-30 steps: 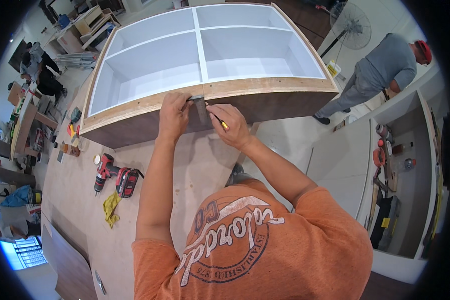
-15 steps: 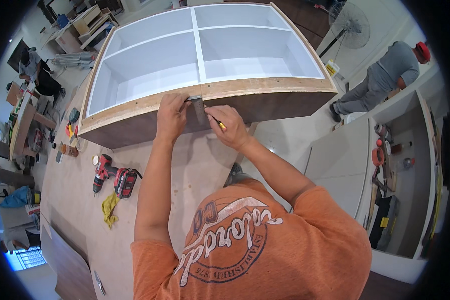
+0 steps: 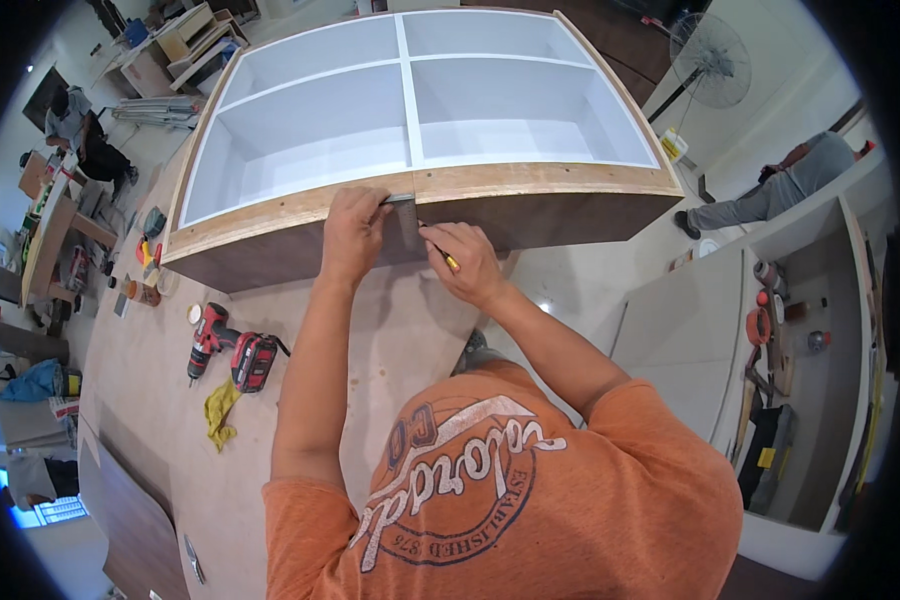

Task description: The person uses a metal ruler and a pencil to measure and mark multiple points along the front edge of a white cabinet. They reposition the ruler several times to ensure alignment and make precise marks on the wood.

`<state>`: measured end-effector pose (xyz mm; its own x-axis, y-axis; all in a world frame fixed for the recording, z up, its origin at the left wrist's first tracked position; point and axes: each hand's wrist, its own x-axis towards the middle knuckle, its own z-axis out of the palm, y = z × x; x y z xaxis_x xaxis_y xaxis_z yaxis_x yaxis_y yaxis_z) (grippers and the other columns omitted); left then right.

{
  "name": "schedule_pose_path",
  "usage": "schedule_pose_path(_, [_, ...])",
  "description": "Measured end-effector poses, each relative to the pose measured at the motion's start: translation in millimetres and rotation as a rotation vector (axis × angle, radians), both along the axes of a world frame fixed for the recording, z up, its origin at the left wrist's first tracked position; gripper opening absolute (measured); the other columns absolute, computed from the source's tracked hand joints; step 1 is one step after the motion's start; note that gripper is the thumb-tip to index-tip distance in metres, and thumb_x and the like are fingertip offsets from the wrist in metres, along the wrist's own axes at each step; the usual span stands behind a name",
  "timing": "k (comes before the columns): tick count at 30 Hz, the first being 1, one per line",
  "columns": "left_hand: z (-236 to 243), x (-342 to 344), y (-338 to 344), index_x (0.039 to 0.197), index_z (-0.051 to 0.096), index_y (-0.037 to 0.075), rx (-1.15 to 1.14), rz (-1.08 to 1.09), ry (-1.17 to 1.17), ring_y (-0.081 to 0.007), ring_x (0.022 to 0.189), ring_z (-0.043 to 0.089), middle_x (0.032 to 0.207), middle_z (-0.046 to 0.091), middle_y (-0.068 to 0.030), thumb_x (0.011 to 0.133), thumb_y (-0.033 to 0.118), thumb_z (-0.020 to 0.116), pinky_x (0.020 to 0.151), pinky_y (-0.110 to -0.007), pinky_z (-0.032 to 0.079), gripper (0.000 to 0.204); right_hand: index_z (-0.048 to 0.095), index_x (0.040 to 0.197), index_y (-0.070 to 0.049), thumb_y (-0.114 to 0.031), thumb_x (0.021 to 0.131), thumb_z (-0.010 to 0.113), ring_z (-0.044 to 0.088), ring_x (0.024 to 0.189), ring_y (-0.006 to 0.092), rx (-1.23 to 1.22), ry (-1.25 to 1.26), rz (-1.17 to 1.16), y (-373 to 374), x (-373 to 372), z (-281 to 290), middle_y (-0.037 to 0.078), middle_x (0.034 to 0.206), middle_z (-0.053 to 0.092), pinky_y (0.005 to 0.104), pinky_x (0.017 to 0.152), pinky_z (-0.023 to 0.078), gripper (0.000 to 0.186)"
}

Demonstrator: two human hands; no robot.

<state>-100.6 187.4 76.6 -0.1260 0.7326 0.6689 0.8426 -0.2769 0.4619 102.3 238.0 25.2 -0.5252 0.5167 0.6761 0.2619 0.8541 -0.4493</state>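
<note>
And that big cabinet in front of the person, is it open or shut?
Open: the cabinet has no door over its face; four white compartments show.

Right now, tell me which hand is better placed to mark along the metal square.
Probably the right hand: it holds a slim tool beside the metal square, while the left hand holds the square's top.

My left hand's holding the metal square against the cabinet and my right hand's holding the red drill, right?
No: in the head view, your right hand holds a slim yellow-and-black tool, not the red drill. Your left hand does hold the metal square against the cabinet.
</note>
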Motion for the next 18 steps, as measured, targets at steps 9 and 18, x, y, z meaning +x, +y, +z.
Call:
schedule_pose_path(9, [-1,-1,1,0.102,0.069,0.004,0.012,0.001,0.019,-0.033,0.088,0.059,0.091,0.067,-0.0106,0.083,0.001,0.074,0.08,-0.042,0.048,0.02,0.07,0.113,-0.006,-0.005,0.084,0.07,0.065,0.092,0.0279,0.066,0.009,0.02,2,-2,8,0.009,0.107,0.07,0.0415,0.08,0.047,0.029])
schedule_pose_path(18, [3,-4,-4,0.103,0.07,0.003,-0.028,0.017,0.028,-0.0334,0.092,0.059,0.093,0.067,-0.0125,0.083,0.003,0.074,0.08,-0.042,0.048,0.021,0.07,0.115,-0.005,-0.006,0.093,0.068,0.067,0.091,0.027,-0.059,0.25,0.032,11,17,66,0.011,0.106,0.071,0.0375,0.083,0.05,0.022])
